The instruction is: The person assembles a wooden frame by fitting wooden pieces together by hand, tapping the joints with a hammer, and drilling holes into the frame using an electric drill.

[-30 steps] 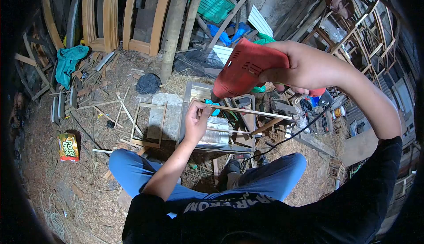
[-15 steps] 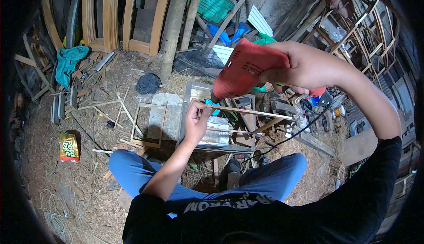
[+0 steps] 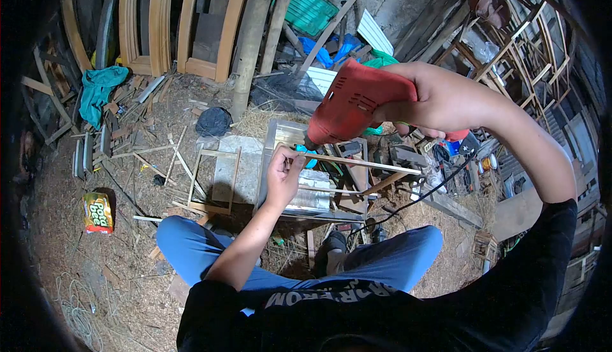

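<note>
My right hand (image 3: 440, 100) is wrapped round the handle of a red power drill (image 3: 357, 100), which points down and to the left. The drill's chuck (image 3: 311, 143) meets the left end of a thin wooden frame (image 3: 363, 161); whether a bit has entered the wood is hidden. My left hand (image 3: 285, 164) pinches that same corner of the frame, close beside the chuck. The frame lies over a low box-like workbench (image 3: 274, 132) between my knees. A black cord (image 3: 433, 189) runs from the drill side towards the floor.
A second small wooden frame (image 3: 237, 180) leans on a pale slab to the left. A yellow snack packet (image 3: 98, 212) stands on the sawdust-covered floor. Scrap sticks (image 3: 182, 161) lie about. Wooden posts (image 3: 252, 52) and larger frames stand at the back; stacked frames (image 3: 535, 59) are at right.
Almost nothing differs; the drill and my right forearm have shifted very slightly. My left hand keeps its hold at the frame's corner.
</note>
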`<act>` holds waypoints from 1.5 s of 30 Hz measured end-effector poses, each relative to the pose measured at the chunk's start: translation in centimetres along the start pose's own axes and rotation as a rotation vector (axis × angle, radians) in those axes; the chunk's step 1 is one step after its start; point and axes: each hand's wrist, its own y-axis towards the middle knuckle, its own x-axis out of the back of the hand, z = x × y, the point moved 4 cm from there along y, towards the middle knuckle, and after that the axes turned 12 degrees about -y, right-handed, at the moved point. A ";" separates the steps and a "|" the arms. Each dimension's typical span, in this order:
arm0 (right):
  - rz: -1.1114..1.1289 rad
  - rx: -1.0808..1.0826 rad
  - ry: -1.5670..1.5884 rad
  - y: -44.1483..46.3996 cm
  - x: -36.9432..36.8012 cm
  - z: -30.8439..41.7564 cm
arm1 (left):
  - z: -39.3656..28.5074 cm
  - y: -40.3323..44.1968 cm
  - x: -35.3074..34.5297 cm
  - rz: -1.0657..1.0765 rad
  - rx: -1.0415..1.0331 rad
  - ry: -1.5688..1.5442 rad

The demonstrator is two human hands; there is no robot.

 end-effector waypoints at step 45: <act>-0.281 -0.103 0.349 -5.3 0.7 -3.9 | 1.8 -0.4 0.3 0.025 0.098 -0.133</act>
